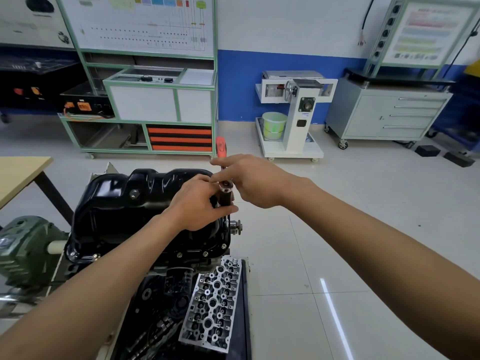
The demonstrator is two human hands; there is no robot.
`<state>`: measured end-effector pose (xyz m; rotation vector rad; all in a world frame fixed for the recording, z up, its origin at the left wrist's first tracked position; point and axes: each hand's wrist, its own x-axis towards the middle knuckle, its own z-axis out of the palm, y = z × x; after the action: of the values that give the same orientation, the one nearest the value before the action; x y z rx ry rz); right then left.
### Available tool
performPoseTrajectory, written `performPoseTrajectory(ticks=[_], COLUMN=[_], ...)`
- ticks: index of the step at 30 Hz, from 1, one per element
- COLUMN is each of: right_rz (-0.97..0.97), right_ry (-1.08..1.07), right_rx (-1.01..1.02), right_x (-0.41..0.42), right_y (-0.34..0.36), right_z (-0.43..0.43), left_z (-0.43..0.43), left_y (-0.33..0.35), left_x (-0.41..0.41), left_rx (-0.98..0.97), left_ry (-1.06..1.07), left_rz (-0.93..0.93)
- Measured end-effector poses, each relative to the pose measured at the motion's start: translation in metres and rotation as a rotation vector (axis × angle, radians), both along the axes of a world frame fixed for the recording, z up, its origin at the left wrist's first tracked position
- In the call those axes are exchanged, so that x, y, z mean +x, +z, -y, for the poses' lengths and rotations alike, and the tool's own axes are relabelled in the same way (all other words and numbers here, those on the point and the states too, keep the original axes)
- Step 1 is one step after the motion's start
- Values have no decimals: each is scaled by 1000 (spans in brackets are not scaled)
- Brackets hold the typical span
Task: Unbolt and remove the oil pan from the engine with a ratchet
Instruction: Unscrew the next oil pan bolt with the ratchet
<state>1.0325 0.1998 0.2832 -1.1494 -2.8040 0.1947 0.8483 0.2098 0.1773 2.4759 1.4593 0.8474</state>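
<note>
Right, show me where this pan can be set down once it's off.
Bare: the light wooden tabletop left of the black oil pan, and the pale tiled floor right of it, up to the white wheeled stand. Crowded: the near side, with the silver cylinder head and black oil filter.

A pale wooden table [20, 172] juts in at the left edge, above a green gear housing [23, 250]. Against the far wall stands a green-framed training stand [145, 100] with a diagram board on top and orange drawers [179, 139] at its base. To its right, a white wheeled machine stand [293, 113] carries a pale green bucket [274, 126], and a grey drawer cabinet [389, 115] sits on castors. Two black blocks [427, 151] lie on the tiled floor [363, 229] near it.
</note>
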Motion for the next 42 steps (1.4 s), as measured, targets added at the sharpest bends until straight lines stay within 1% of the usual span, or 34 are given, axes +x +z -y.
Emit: performPoseTrajectory(ticks=[1,3,5,6,8,10,13,15,17,20,22,27,31,34,36,37,38,40,42], right_rz=[3,74,175,192,165,118,-38,-76,27,225,295,229,206,274,332,319,279,180,16], right_ry=[-12,-58,-136,-191,-278,-321,-361,-385,-376,-320,-293,-68,-46,-94,-150,-195,-242,-304,-325], right_rx=[4,44,149,208,241,178,14,-8,67,259,329,139,45,71,196,256,273,198,72], right_x=[-1,-2,-1,0,4,7,1,0,2,8,9,10,14,14,11,9,8,4,-4], right_y=[0,0,2,5,9,6,-5,-7,-2,4,5,-2,-9,-6,3,7,10,9,2], right_z=[0,1,4,6,10,13,22,21,18,16,14,0,-2,0,3,5,7,10,17], left_z=[-1,-2,-3,-2,0,4,3,1,-2,-2,-1,0,2,5,3,1,0,0,1], left_y=[-1,-2,-3,-3,-2,0,0,-2,-3,-3,-2,-1,2,3,1,0,0,0,-1], left_x=[0,2,2,3,4,5,5,5,5,4,4,0,1,4,4,4,5,6,6], left_rx=[-21,-42,-29,-27,-33,-39,-22,-10,-2,5,8,9,-17,-26,-49,-58,-64,-56,-46], left_ry=[22,62,75,76,79,75,49,62,81,61,32,8,18,38,64,79,86,89,85], left_rz=[-15,-30,-6,3,26,67,97,81,57,33,19,22,23,64,67,67,75,86,110])
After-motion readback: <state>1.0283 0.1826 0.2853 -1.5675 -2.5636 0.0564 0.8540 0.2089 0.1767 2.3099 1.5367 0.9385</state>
